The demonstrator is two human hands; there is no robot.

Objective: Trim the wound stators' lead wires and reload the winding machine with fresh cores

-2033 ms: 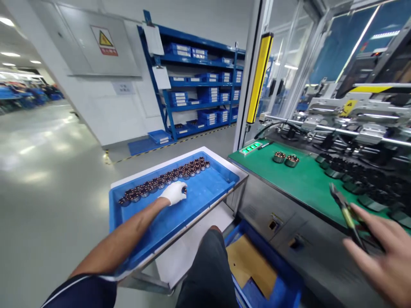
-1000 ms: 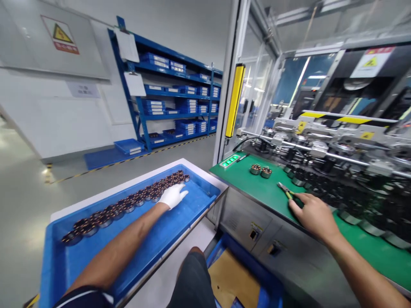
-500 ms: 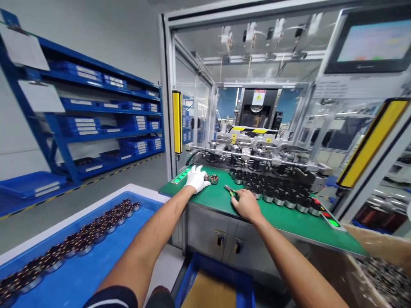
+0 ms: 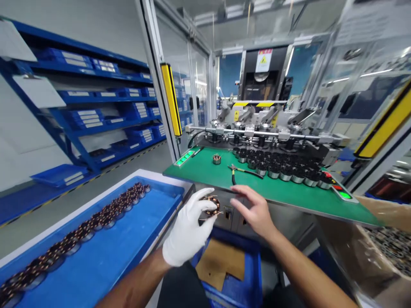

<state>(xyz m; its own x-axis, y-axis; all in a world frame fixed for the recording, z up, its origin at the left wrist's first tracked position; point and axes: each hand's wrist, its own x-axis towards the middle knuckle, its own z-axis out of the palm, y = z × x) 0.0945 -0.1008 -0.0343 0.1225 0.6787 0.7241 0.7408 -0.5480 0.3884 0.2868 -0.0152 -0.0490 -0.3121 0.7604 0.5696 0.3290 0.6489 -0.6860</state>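
My left hand (image 4: 192,226), in a white glove, grips a copper-wound motor stator (image 4: 212,205) in front of the bench edge, with thin wire ends sticking out of it. Bare, my right hand (image 4: 253,209) hovers just right of that stator, fingers apart and nothing in them. Cutting pliers (image 4: 239,171) with yellow and black handles lie spread on the green bench top (image 4: 192,171). Another wound stator (image 4: 216,159) stands alone behind them. Rows of black-topped stators (image 4: 285,169) fill the right part of the bench.
On the left, a blue tray (image 4: 128,248) carries a long band of wound stators. A machine with clamping fixtures (image 4: 263,132) stands behind the bench, between yellow light guards (image 4: 171,100). Below are a blue bin (image 4: 253,256) with cardboard and, at right, a box of metal parts (image 4: 388,244).
My left hand has lifted a stator off the bench and brought it toward me. My right hand has let go of the pliers and moved beside the stator. The view has tilted down.
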